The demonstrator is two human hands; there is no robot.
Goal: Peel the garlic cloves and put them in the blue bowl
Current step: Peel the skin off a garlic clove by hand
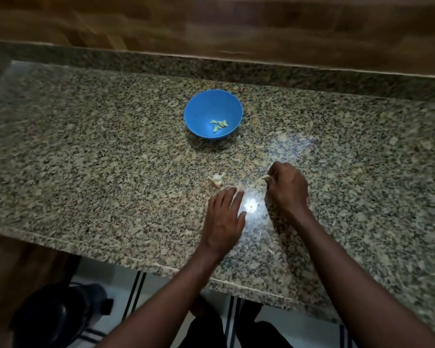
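A blue bowl (199, 106) stands on the granite counter (86, 146) and holds several peeled garlic cloves (219, 125). A small pale piece of garlic bulb (217, 180) lies on the counter nearer to me. My left hand (224, 217) is flat with straight fingers just below and right of that piece, apart from it. My right hand (288, 188) has curled fingers and pinches a garlic clove (266, 177) at its fingertips, right of the bulb piece.
A bright light reflection (251, 204) glares on the counter between my hands. A wooden wall panel (211, 23) rises behind the counter. Below the counter's front edge lie a tiled floor and a dark object (58, 320) at lower left.
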